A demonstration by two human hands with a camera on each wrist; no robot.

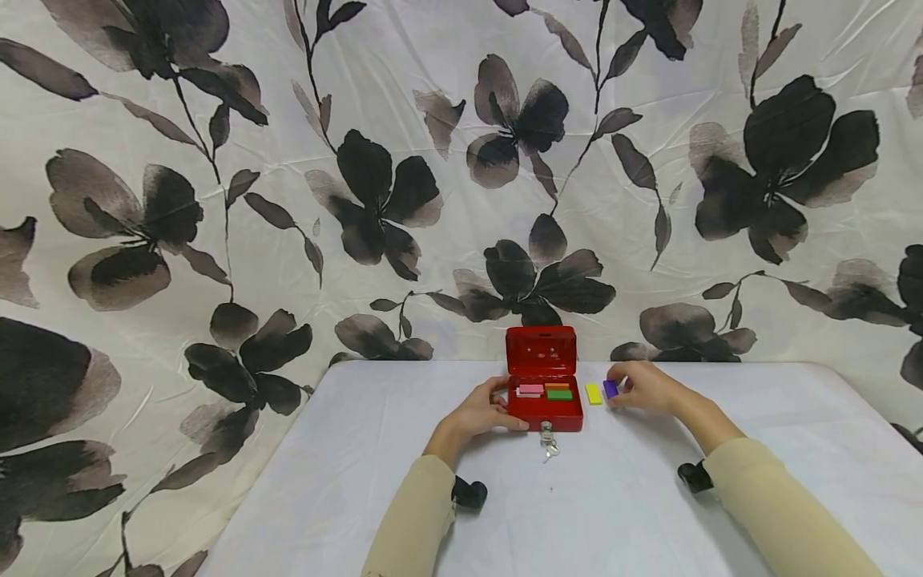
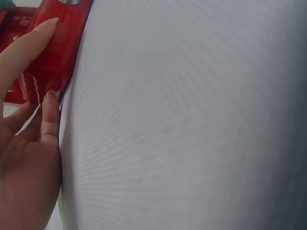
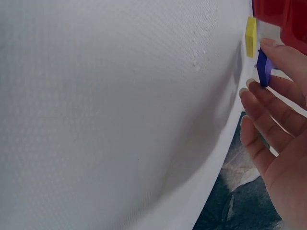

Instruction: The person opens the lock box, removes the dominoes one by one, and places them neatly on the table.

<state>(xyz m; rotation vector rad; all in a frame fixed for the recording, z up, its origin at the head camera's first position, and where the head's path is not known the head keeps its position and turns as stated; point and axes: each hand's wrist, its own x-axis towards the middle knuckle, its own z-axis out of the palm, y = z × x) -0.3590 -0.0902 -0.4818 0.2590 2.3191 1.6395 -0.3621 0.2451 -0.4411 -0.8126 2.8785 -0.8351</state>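
A small red metal cash box [image 1: 564,421] stands on the table with its lid [image 1: 541,353] raised. Inside it lie pink [image 1: 530,389], orange [image 1: 557,386] and green [image 1: 558,395] blocks, plus a whitish one partly hidden. My left hand [image 1: 476,410] holds the box at its left side, thumb on the front and fingers along the side, as the left wrist view also shows. To the right of the box, my right hand [image 1: 645,389] pinches a flat purple block [image 3: 263,68] between thumb and fingertips. A yellow block [image 1: 593,394] lies between the box and that hand.
Keys [image 1: 550,449] hang from the lock at the box's front. A white cloth [image 1: 577,513] covers the table. Behind it hangs a floral curtain [image 1: 433,80]. Dark wrist cameras [image 1: 470,493] sit at both sleeves.
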